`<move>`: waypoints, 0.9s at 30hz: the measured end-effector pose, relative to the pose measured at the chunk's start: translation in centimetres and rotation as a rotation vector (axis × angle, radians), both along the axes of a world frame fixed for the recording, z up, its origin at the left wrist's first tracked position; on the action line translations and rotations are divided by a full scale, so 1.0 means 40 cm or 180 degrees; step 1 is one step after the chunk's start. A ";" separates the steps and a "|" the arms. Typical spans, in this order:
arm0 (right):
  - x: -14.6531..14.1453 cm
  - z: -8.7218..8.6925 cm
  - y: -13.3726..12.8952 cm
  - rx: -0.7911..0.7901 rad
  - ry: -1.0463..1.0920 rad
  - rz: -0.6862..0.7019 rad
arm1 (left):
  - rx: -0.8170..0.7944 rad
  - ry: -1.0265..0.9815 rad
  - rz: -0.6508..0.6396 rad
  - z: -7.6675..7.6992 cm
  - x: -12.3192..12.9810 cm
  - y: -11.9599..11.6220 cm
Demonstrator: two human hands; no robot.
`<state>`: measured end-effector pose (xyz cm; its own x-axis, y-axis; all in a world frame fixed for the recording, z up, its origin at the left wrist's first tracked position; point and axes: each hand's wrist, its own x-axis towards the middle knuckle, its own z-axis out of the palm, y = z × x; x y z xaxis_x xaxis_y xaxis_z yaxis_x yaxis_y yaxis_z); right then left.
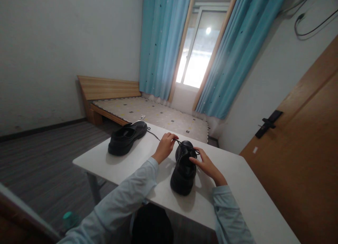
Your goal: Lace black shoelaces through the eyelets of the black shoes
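Note:
A black shoe (182, 175) stands on the white table (224, 201), its heel towards me and its toe pointing away. My left hand (166, 147) is on the shoe's left side, fingertips pinched on a black shoelace (180, 143) that runs to the front of the shoe. At the right side, my right hand (204, 162) rests against the shoe, thumb over the opening and fingers curved near the lace; whether it grips the lace is too small to make out. A second black shoe (121, 145) sits at the left, its lace trailing on the tabletop.
Beyond the table is a bed (163, 113) with a patterned mattress and wooden headboard (111, 89). Blue curtains (166, 43) flank a bright window (200, 50). A wooden door (303, 148) stands close on the right. A green-topped object (70, 218) is at the lower left.

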<state>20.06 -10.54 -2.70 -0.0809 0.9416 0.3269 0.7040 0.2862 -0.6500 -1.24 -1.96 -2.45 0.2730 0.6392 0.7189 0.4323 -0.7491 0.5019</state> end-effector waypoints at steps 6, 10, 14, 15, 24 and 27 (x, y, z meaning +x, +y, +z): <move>0.000 0.001 -0.002 -0.0015 0.0010 -0.0011 | -0.0303 -0.0744 -0.0148 0.017 -0.001 -0.008; 0.000 0.000 -0.002 -0.0003 0.0027 -0.0014 | -0.1185 -0.1588 -0.0737 0.021 0.008 -0.009; 0.002 -0.002 -0.004 -0.0001 0.0046 -0.0020 | -0.1884 -0.2060 -0.1295 0.027 0.011 -0.018; 0.002 -0.002 -0.004 0.0002 0.0049 -0.0020 | -0.1950 -0.2084 -0.1348 0.029 0.010 -0.021; 0.000 0.000 -0.003 0.0046 0.0051 -0.0017 | -0.1632 -0.1442 -0.1167 0.035 0.002 -0.021; -0.002 0.001 -0.002 0.0032 0.0055 -0.0014 | -0.1394 -0.0979 -0.1041 0.029 -0.001 -0.018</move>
<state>19.99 -10.61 -2.68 -0.0712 0.9386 0.3376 0.6940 0.2897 -0.6591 -1.28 -2.67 -1.29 0.3264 0.8107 0.4860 0.0025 -0.5149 0.8573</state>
